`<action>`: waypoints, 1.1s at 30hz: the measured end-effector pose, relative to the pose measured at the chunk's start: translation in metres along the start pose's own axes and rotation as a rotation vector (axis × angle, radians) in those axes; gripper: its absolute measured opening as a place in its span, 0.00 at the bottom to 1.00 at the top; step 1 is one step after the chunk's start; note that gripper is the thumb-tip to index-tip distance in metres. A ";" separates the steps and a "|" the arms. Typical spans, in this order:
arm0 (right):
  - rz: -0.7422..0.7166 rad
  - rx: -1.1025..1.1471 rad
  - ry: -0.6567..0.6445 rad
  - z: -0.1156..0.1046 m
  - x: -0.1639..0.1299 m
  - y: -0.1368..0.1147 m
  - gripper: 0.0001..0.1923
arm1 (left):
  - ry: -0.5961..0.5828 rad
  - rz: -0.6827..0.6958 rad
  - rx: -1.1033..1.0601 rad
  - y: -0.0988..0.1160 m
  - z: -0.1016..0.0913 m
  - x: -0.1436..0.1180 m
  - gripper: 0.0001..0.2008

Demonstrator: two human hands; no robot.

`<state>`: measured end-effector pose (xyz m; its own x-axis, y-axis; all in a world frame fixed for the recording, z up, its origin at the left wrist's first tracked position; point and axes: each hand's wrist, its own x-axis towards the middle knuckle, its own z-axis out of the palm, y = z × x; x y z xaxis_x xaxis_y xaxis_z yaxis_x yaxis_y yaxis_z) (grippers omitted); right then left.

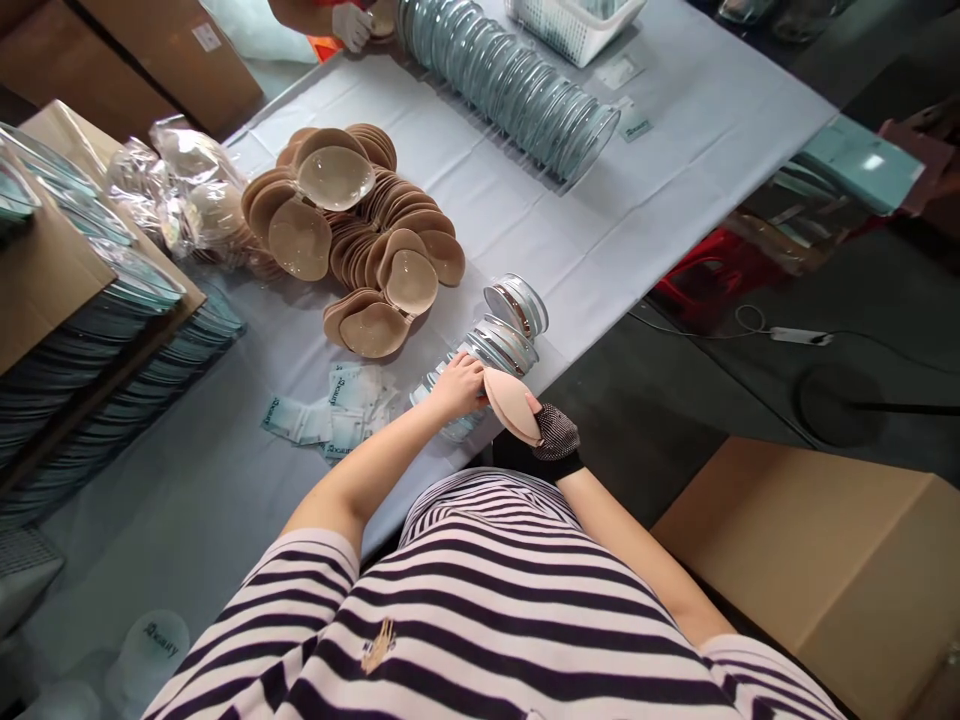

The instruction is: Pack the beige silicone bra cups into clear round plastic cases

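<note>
A folded beige adhesive bra is held low over the table's near edge. My right hand, in a dark dotted fingerless glove, grips its lower right end. My bare left hand has bent fingers at the upper left end; some fingertips are hidden. Just beyond my hands stands a short row of round clear plastic cases, some with beige cups inside. Further left, many brown and beige bra cups lie fanned in overlapping rows. Printed pale blue packets are spread beside my left forearm.
A long row of clear cases and a white basket stand on the far side. A co-worker's gloved hand is near that row. Plastic-wrapped cups lie left; cartons stand at right and left.
</note>
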<state>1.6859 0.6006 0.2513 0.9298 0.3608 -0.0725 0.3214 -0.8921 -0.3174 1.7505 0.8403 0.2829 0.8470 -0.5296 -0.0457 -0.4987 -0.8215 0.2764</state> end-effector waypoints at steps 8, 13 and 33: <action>0.096 0.009 -0.153 -0.010 0.004 -0.011 0.36 | 0.104 0.031 -0.112 -0.004 0.005 -0.004 0.11; 0.121 0.032 -0.219 -0.049 0.032 -0.040 0.34 | 0.111 0.032 -0.182 -0.008 0.010 -0.006 0.08; 0.126 -0.007 -0.255 -0.024 0.073 -0.026 0.24 | -0.078 0.064 -0.143 0.001 0.000 -0.003 0.08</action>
<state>1.7496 0.6436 0.2770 0.8877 0.3029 -0.3469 0.2082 -0.9358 -0.2844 1.7476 0.8405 0.2837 0.7949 -0.5991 -0.0961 -0.5152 -0.7501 0.4147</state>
